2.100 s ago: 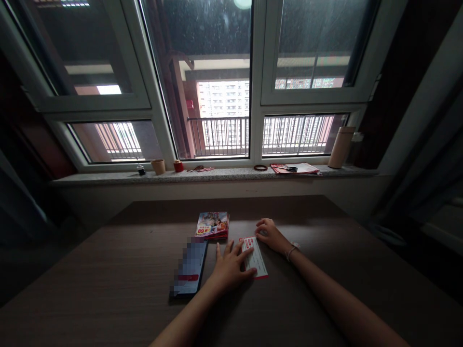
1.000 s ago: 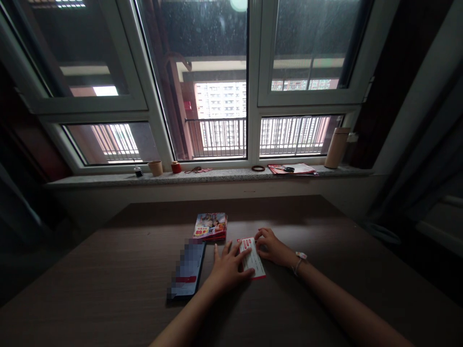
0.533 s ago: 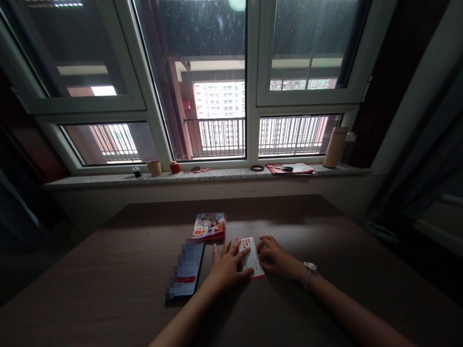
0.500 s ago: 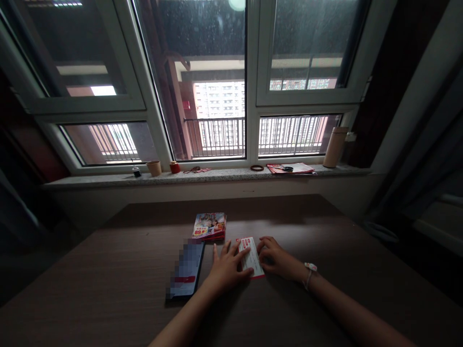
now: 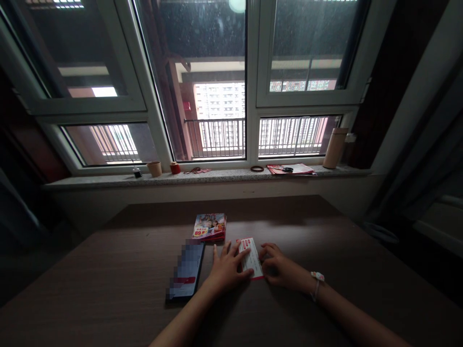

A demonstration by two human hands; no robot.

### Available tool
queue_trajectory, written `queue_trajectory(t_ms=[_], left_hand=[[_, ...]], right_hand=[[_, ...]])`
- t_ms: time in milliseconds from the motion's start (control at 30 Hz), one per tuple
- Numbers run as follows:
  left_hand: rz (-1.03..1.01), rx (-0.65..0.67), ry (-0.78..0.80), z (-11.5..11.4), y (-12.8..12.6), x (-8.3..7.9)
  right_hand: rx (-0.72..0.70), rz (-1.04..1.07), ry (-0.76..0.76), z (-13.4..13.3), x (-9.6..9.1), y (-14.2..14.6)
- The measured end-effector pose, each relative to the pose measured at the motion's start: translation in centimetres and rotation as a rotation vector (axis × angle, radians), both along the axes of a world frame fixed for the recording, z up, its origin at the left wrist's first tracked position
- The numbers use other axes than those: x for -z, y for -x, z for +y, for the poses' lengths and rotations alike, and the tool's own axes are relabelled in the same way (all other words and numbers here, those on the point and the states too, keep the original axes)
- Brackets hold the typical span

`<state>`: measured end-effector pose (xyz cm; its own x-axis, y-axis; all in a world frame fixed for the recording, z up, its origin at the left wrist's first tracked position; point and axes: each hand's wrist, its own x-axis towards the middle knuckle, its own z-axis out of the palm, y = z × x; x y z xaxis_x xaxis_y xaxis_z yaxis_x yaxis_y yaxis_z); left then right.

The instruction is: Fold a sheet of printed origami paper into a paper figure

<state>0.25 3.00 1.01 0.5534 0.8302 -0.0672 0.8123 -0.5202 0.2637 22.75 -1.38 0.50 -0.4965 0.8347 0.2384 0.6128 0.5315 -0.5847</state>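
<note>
A small white-and-red printed leaflet (image 5: 252, 260) lies on the brown table, slanted slightly, with red labels near its top. Spread across its left side, my left hand (image 5: 228, 267) presses it flat with the fingers apart. My right hand (image 5: 280, 269), wearing a light bracelet, rests along the leaflet's right edge with its fingers curled in. Whether those fingertips pinch the paper is hidden. Beyond my left hand sits a stack of colourful leaflets (image 5: 209, 226) printed with "89.9". A dark phone (image 5: 188, 270), partly pixelated, lies left of my left hand.
Behind the table (image 5: 108, 260) runs a speckled stone windowsill (image 5: 220, 175). On it stand a paper cup (image 5: 155, 168), a red spool-like item (image 5: 175, 167), a dark ring-shaped bracelet (image 5: 257, 168), papers with scissors (image 5: 288, 169) on top, and a tan flask (image 5: 334, 148).
My right hand has slid slightly toward me and to the right along the leaflet's right edge. My left hand and the leaflet have stayed almost still.
</note>
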Motion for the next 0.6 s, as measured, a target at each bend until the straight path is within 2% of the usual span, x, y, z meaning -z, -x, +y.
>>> queue_trajectory(t_ms=[167,367,600], left_hand=[[-0.006,0.002,-0.004,0.15,0.00,0.32],[-0.018,0.009,-0.013,0.24,0.20,0.41],[-0.008,0.008,-0.016,0.15,0.17,0.37]], right_hand=[[-0.009,0.015,0.017,-0.06,0.12,-0.40],[0.124,0.095,-0.017,0.24,0.33,-0.76],[0.136,0.026,-0.059,0.39,0.79,0.11]])
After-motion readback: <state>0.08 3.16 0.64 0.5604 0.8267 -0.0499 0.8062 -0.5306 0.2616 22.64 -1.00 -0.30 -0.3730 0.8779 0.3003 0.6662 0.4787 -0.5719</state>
